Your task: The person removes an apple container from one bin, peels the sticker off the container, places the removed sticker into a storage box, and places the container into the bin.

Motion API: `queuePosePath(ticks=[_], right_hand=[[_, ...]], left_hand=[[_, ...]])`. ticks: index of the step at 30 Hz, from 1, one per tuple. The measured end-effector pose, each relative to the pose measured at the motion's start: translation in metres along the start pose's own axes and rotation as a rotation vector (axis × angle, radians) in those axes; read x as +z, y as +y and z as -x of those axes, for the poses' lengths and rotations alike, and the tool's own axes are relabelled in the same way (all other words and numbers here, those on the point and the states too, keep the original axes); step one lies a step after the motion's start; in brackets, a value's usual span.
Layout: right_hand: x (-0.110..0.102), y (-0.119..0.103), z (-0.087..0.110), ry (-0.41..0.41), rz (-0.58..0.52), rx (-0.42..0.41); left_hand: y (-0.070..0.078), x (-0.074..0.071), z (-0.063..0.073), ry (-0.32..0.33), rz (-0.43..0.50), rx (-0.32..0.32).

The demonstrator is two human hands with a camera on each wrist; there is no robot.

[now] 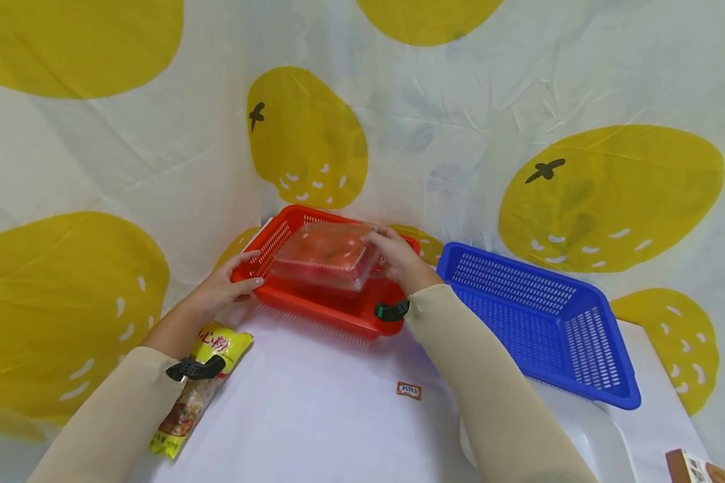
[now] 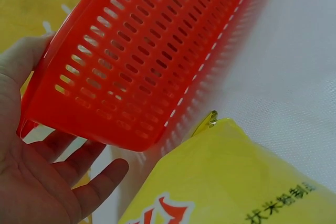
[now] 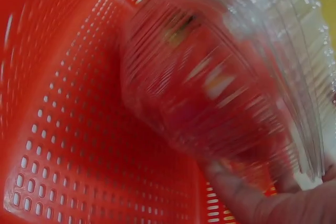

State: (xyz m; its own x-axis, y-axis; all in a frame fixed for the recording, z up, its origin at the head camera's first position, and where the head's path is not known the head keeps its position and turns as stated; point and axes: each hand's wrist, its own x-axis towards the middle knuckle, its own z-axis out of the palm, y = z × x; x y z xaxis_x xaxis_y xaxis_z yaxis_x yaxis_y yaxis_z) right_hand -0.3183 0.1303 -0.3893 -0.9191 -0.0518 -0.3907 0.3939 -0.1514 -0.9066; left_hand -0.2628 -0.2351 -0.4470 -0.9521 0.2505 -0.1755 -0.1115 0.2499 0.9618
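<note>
In the head view, a clear plastic clamshell box of red, round produce that looks like tomatoes is tilted inside the red plastic basket. My right hand grips the box by its right end; in the right wrist view the box is blurred, with basket mesh below it. At the basket's left end, my left hand holds the rim. The left wrist view has the thumb at the rim of the basket and the other fingers beneath it. Near that hand lies a yellow food packet.
A blue plastic basket stands to the right, beside a white rounded dish partly behind my right forearm. A small orange-brown sachet lies on the white table. At the lower right corner is a brown box. Patterned cloth rises behind.
</note>
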Motion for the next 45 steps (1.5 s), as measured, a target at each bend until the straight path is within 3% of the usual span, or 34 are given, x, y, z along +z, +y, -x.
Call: queuePosePath(ticks=[7,12,19,31,36,45], right_hand=[[0.013,0.007,-0.012,-0.072,0.021,-0.010],[0.013,0.009,-0.019,-0.064,0.067,0.012],[0.007,0.018,-0.027,-0.063,0.130,-0.045],[0.005,0.030,-0.025,-0.074,0.218,-0.002],[0.004,0.028,-0.019,-0.029,0.260,-0.002],[-0.006,0.002,0.001,0.081,0.256,-0.171]], left_hand=[[-0.003,-0.006,0.002,0.004,-0.028,0.021],[-0.005,-0.009,0.003,0.012,-0.031,0.013],[-0.005,-0.005,0.001,-0.005,0.004,0.039],[-0.005,-0.007,0.002,0.003,-0.031,0.054],[-0.006,-0.006,-0.001,-0.002,-0.030,0.043],[-0.002,-0.003,-0.005,0.027,-0.040,0.038]])
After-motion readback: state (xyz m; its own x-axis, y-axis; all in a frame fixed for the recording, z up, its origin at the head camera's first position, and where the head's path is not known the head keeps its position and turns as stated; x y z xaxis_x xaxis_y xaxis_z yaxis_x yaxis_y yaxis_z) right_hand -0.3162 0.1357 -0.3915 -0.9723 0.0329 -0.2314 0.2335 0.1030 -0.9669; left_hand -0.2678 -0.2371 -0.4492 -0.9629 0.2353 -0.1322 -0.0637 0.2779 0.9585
